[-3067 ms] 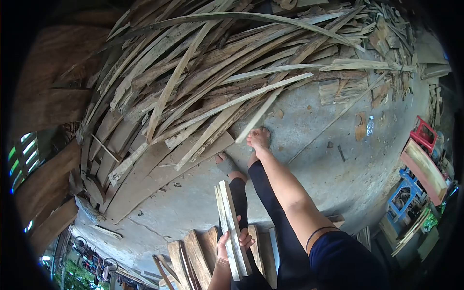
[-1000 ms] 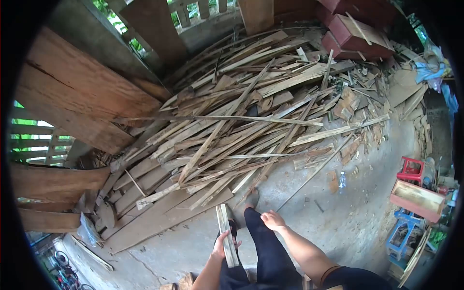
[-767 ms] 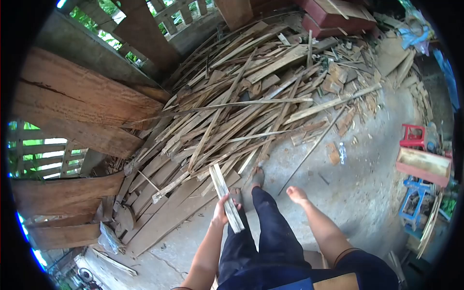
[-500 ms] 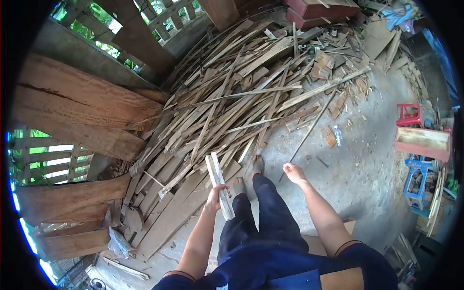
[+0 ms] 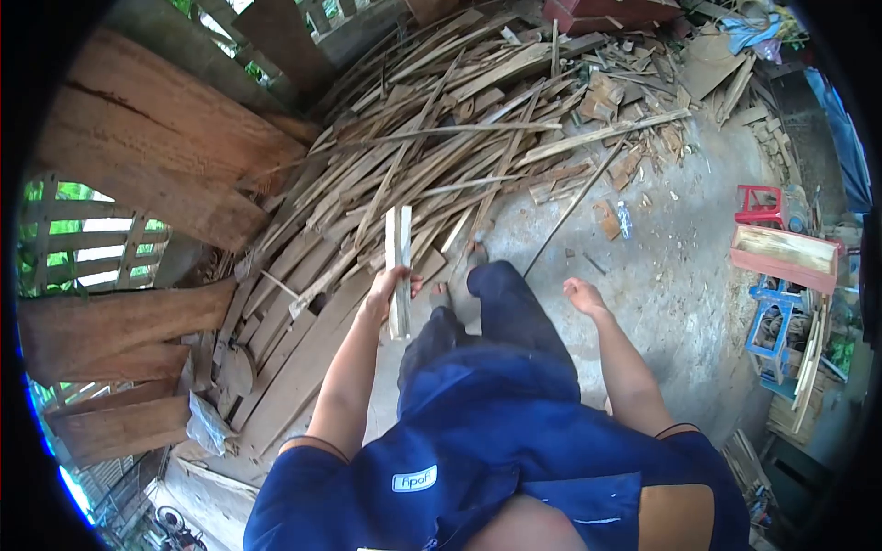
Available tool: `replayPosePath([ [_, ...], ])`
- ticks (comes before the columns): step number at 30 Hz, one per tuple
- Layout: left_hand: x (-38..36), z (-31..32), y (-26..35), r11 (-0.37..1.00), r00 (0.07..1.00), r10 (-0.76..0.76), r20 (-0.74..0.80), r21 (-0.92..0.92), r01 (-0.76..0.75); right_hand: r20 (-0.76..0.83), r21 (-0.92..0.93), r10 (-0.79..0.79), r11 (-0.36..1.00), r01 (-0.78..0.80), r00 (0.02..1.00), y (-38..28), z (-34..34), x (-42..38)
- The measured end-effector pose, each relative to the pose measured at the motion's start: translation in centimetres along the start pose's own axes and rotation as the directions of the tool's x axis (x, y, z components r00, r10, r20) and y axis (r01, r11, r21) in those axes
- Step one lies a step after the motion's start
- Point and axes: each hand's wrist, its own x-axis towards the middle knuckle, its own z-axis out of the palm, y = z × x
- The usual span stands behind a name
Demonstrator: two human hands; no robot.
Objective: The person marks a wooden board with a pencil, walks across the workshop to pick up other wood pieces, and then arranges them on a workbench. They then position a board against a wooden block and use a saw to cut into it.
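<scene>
Head view | left hand (image 5: pixel 393 286) is gripping pale wood strips (image 5: pixel 404 246), fingers wrapped around, near the scrap-wood pile (image 5: pixel 432 158) | right hand (image 5: pixel 582 296) is hanging above the floor (image 5: pixel 661 317), curled, contents unclear

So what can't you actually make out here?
All in the head view:
Wood strips: the middle is partly covered by the left hand.
Right hand: its own curl hides the palm, so anything small inside is unclear.
Red box: cut off by the top edge.
Bottle: too small to read any label.
</scene>
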Motion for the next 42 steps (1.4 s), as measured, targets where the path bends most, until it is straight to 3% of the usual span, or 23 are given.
replayPosePath([
  [3,-1.5,1.6,-0.1,0.999,0.999,0.039,-0.019,0.013,-0.039,-0.033,0.015,0.008,1.000,-0.007,0.999,0.3,-0.1,-2.2],
  [6,-1.9,2.9,-0.8,0.999,0.998,0.030,0.047,0.020,-0.031,-0.059,0.053,0.034,0.998,-0.031,0.998,0.9,0.3,-4.3],
  [8,-2.4,4.1,-0.9,0.992,0.995,-0.002,0.102,0.125,-0.011,-0.058,0.028,0.069,0.997,-0.068,0.996,1.3,0.6,-5.7],
  [10,-2.5,5.5,-1.1,0.990,0.977,0.039,0.211,0.127,-0.067,-0.061,0.010,0.088,0.996,-0.088,0.994,1.4,0.9,-6.5],
  [12,-3.0,7.5,-0.9,0.939,0.985,0.023,0.173,0.335,-0.081,-0.129,0.076,0.078,0.995,-0.069,0.989,1.4,0.7,-6.9],
  [14,-2.5,9.2,-0.9,0.859,0.970,0.053,0.238,0.485,-0.166,-0.178,0.117,0.016,0.993,0.005,0.984,0.4,-0.1,-7.0],
  [16,-3.4,12.0,-0.3,0.825,0.940,0.104,0.325,0.499,-0.264,-0.247,0.173,-0.027,0.982,0.071,0.969,-0.8,-0.8,-6.9],
  [18,-4.6,15.3,0.7,0.764,0.915,0.098,0.392,0.560,-0.322,-0.113,0.618,0.035,0.785,0.043,0.993,-2.2,-1.8,-6.2],
  [20,-5.0,18.4,1.1,0.697,0.898,0.065,0.436,0.624,-0.353,0.015,0.869,0.059,0.493,-0.042,0.998,-5.1,-3.9,-7.5],
  [22,-5.4,21.7,1.4,0.636,0.879,0.010,0.477,0.676,-0.373,0.109,0.973,-0.010,0.207,-0.104,0.994,-6.5,-5.6,-8.3],
  [24,-5.3,25.2,1.3,0.530,0.853,-0.001,0.522,0.723,-0.442,0.087,0.996,-0.094,0.022,-0.085,0.992,-4.9,-4.7,-6.8],
  [29,-3.5,35.2,-0.1,0.435,0.772,-0.196,0.605,0.759,-0.484,-0.069,0.938,0.023,-0.339,0.073,0.997,2.2,-6.1,-7.6],
  [31,-1.0,39.9,-1.9,0.402,0.645,-0.427,0.634,0.771,-0.493,-0.116,0.872,0.081,-0.470,0.141,0.990,7.0,-6.3,-8.9],
  [32,-0.6,42.6,-3.1,0.371,0.618,-0.471,0.629,0.777,-0.508,-0.132,0.849,0.128,-0.496,0.179,0.983,9.6,-6.6,-9.7],
  [34,-0.9,45.3,-4.0,0.475,0.566,-0.438,0.699,0.714,-0.514,-0.087,0.786,0.180,-0.591,0.179,0.980,12.2,-6.6,-10.5],
  [38,-1.5,58.3,-9.6,0.312,0.452,-0.661,0.599,0.768,-0.559,-0.091,0.559,0.318,-0.768,0.313,0.944,22.1,-9.7,-17.9],
  [40,-5.9,63.9,-9.3,0.241,0.506,-0.709,0.491,0.843,-0.480,-0.318,0.464,0.311,-0.772,0.433,0.896,25.1,-10.5,-20.0],
  [42,-4.7,66.9,-12.0,0.217,0.408,-0.771,0.488,0.805,-0.553,-0.410,0.299,0.392,-0.795,0.528,0.823,27.4,-11.0,-20.5],
])
